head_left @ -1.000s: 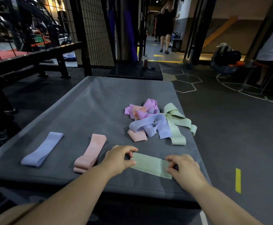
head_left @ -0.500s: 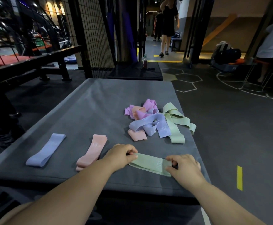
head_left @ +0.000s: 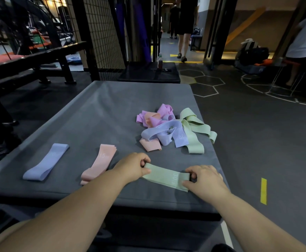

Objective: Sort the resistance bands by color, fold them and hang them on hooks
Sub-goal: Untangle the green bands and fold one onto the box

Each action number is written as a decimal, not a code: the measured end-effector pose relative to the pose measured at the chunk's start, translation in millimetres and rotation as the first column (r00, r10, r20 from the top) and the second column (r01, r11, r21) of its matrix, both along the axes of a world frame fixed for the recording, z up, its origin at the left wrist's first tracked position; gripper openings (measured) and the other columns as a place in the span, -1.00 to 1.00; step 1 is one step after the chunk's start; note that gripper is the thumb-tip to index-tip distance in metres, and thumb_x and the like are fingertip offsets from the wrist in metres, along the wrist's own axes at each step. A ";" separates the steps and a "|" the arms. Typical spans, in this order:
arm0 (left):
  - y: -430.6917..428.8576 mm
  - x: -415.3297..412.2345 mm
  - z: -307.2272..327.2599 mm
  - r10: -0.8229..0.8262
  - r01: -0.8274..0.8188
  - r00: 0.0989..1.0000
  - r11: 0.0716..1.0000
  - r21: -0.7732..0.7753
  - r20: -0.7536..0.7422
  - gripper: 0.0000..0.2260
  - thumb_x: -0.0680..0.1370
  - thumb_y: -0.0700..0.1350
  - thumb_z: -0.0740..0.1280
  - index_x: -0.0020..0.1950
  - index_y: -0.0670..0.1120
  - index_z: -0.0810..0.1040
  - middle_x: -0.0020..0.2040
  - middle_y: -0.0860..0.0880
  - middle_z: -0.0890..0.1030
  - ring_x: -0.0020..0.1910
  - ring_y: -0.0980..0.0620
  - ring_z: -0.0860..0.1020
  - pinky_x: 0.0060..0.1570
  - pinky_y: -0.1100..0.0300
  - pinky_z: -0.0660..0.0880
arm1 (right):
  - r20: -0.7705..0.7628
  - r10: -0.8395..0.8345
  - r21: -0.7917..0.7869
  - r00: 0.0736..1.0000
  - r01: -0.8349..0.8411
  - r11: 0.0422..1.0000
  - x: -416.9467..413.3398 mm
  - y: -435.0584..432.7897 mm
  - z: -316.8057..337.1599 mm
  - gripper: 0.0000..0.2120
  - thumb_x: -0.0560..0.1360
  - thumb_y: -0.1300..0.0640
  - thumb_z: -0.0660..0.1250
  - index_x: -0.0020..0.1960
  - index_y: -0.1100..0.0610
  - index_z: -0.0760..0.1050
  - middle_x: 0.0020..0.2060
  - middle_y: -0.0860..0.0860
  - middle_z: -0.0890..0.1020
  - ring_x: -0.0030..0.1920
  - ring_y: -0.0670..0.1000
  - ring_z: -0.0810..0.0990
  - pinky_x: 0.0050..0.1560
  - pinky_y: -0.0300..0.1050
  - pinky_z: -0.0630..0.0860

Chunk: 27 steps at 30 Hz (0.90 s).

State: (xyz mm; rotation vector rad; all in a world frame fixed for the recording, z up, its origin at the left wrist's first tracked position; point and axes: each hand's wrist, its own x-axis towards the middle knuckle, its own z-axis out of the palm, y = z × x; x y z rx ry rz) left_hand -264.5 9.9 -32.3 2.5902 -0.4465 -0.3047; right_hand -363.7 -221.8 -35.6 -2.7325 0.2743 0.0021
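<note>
Centrally, grey padded rectangular platform (head_left: 97, 113): fills the middle of the head view and carries every band; dark gym floor lies around it.
Loose pile of pastel fabric bands (head_left: 174, 130): sits toward the far right of the platform; pink, peach, lilac-blue and pale green loops lie tangled over one another, with the green ones on the right side of the heap.
Left hand (head_left: 132, 167): knuckles up near the front edge, fingers curled down over the left end of the green loop and pinching it against the padding.
Right hand (head_left: 205, 180): at the opposite end of the same loop, fingers bent over the far corner and thumb on the near corner, gripping it.
Pale green flat fabric band printed "30" (head_left: 164, 176): stretched flat between the two hands, near the front edge and just in front of the pile.
Lilac-blue folded fabric band (head_left: 45, 162): lies flat by itself at front left, well apart from the hands.
Peach folded fabric band printed "15" (head_left: 99, 163): lies between the lilac-blue one and the left forearm; it touches neither band.
Yellow floor stripe (head_left: 263, 190): short, on the floor right of the platform.
Small dark bottle (head_left: 160, 61): upright on a black box beyond the platform's far edge.
</note>
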 end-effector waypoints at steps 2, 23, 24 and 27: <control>-4.0 2.0 7.6 0.013 -0.011 0.999 0.999 0.049 -0.043 -0.76 0.47 0.02 0.45 0.10 0.12 0.54 -0.05 0.16 0.52 -0.06 0.12 0.51 -0.05 0.23 0.40 | 0.001 0.011 -0.010 1.000 -0.011 1.000 0.0 0.5 0.1 -0.68 0.43 -0.18 0.34 0.17 -0.20 0.51 0.00 -0.15 0.53 0.22 0.01 0.37 0.24 -0.06 0.35; -20.6 6.1 28.5 0.002 0.024 0.993 0.975 0.219 -0.119 -0.77 0.45 -0.11 0.42 0.04 0.07 0.47 0.10 0.05 0.56 0.03 0.01 0.51 0.02 0.17 0.47 | 0.007 0.097 -0.144 0.995 -0.095 0.985 -7.1 5.1 -0.9 -0.69 0.53 -0.16 0.25 0.18 -0.06 0.57 0.03 -0.02 0.51 0.12 0.04 0.51 0.05 -0.14 0.47; -19.9 6.2 28.0 0.001 0.027 0.991 0.979 0.203 -0.134 -0.74 0.45 -0.11 0.42 0.09 0.07 0.50 0.09 0.07 0.54 0.04 0.02 0.51 0.05 0.16 0.47 | 0.010 0.089 -0.134 0.996 -0.087 0.987 -7.4 5.4 -1.0 -0.70 0.52 -0.16 0.26 0.17 -0.05 0.56 0.01 -0.02 0.51 0.12 0.04 0.51 0.04 -0.14 0.46; -20.2 5.1 27.7 -0.003 0.029 0.989 0.985 0.167 -0.151 -0.79 0.46 -0.14 0.42 0.06 0.06 0.57 0.03 0.07 0.56 0.03 0.03 0.54 0.06 0.19 0.48 | -0.003 0.048 -0.070 0.999 -0.048 0.996 -7.0 6.6 0.7 -0.72 0.50 -0.12 0.31 0.14 -0.02 0.53 0.02 -0.01 0.52 0.11 0.04 0.51 0.05 -0.13 0.43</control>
